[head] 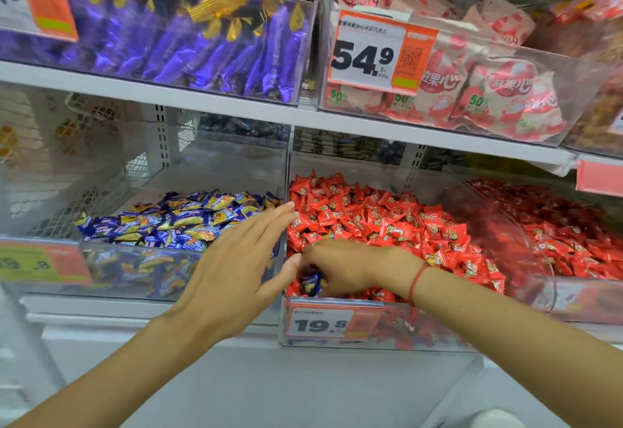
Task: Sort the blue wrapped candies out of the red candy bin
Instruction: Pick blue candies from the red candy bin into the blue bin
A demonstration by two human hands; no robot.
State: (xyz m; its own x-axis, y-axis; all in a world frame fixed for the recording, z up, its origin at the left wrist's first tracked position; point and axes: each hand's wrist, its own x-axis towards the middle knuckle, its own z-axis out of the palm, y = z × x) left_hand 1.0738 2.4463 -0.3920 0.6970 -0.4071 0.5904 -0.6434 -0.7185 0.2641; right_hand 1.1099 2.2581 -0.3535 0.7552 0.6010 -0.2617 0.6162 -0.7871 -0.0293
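Note:
A clear bin of red wrapped candies (381, 222) sits on the lower shelf, centre right. My right hand (344, 267) reaches into its front left corner and curls its fingers around a blue wrapped candy (310, 283). My left hand (236, 259) hovers over the wall between this bin and the neighbouring clear bin of blue and yellow wrapped candies (175, 222). Its fingers are straight and hold nothing, with the thumb close to the blue candy.
A 19.8 price tag (323, 324) hangs on the red bin's front. Another bin of red candies (566, 232) stands to the right. The upper shelf carries purple wrapped sweets (188, 33) and pink packets (478, 87) behind a 54.9 tag.

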